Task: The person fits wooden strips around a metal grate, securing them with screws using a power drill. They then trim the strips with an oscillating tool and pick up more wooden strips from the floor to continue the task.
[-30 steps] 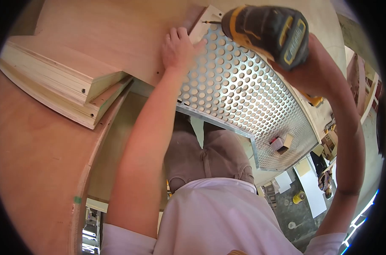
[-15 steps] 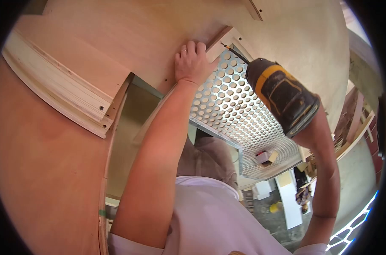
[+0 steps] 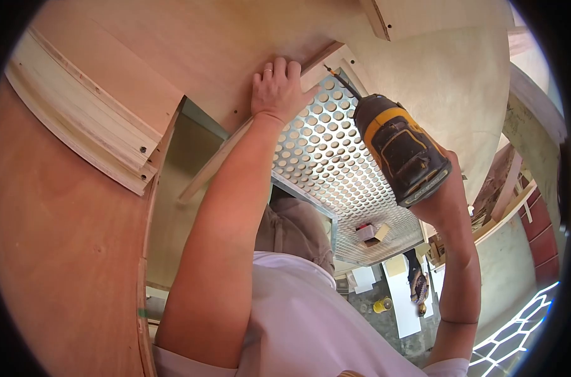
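Observation:
A black and yellow power drill (image 3: 401, 147) is gripped in my right hand (image 3: 441, 198), its long bit angled up and left. The bit's tip meets or nearly meets a pale wooden strip (image 3: 320, 70) fixed to the curved plywood panel (image 3: 222, 50). My left hand (image 3: 276, 91) lies spread on the plywood beside the strip's left end, a ring on one finger, thumb reaching toward the strip. Beneath both hands is a perforated metal platform (image 3: 323, 147).
Two small boxes (image 3: 370, 232) sit on the platform's lower end. Layered wooden ribs (image 3: 84, 113) curve along the left. Far below, a person (image 3: 418, 289), white boards (image 3: 401, 308) and a yellow bucket (image 3: 382, 305) are on the floor. Bright hexagonal lights (image 3: 518, 330) show lower right.
The view has shifted slightly, so most things sit a little further left. The drill stays in my right hand near the strip, and my left hand keeps its place on the plywood.

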The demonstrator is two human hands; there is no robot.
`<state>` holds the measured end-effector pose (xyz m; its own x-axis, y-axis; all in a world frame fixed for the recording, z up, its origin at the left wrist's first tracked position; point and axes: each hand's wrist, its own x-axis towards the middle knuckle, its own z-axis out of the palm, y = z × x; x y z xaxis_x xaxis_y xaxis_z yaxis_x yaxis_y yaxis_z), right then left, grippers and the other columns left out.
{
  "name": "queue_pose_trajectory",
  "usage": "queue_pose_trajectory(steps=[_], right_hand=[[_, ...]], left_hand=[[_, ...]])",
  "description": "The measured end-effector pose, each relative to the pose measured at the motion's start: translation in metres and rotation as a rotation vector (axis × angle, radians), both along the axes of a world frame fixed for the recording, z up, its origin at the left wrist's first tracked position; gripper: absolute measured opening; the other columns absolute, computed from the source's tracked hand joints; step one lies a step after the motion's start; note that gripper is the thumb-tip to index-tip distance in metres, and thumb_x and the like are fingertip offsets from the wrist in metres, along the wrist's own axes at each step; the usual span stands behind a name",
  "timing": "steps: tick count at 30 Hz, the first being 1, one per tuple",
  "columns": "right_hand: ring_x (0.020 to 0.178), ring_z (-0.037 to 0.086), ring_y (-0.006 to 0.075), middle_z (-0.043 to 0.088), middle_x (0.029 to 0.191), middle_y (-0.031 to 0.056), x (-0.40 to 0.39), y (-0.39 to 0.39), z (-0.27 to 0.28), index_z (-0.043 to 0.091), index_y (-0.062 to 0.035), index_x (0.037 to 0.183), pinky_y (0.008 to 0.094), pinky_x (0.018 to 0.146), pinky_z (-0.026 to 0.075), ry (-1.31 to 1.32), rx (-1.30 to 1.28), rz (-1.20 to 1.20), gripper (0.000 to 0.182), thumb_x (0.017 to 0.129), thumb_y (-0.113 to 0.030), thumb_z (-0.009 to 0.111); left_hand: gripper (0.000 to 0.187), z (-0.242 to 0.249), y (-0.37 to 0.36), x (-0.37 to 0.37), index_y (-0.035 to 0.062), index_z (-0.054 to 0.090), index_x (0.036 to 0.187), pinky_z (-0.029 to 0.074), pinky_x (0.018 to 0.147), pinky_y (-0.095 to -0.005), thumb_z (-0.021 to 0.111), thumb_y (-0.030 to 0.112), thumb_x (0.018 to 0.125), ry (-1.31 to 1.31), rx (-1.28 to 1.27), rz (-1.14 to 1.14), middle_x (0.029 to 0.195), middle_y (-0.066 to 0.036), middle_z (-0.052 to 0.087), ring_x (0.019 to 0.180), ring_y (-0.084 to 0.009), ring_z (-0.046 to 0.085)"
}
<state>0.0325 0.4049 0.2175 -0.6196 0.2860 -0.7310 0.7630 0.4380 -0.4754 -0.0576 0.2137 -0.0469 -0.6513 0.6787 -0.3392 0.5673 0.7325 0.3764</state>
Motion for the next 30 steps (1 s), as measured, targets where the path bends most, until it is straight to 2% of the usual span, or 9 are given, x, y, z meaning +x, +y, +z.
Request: queue_pose_trajectory(steps=[10,30], right_hand=[[0.081,0.071,0.0353,0.072,0.091,0.0101,-0.0051,0.0012,-0.0009,0.067,-0.006,0.105,0.0368,0.073,0.057,0.007,0.008,0.054,0.045,0.064,-0.008,0.086],[0.077,0.07,0.0362,0.071,0.083,0.0124,-0.0074,0.0001,-0.0064,0.064,-0.0063,0.1,0.0398,0.07,0.055,0.011,0.048,0.105,0.043,0.063,-0.011,0.087]], left_hand=[[0.058,0.0016,-0.0006,-0.0011,0.0135,0.061,0.106,0.044,0.082,-0.0452,0.079,0.059,0.075,0.013,0.01,-0.01,0.105,-0.007,0.056,0.1,-0.0279,0.058],[0.056,0.0003,-0.0009,-0.0001,0.0136,0.062,0.102,0.043,0.077,-0.0445,0.08,0.059,0.073,0.075,0.051,-0.013,0.102,-0.006,0.056,0.096,-0.0266,0.059]])
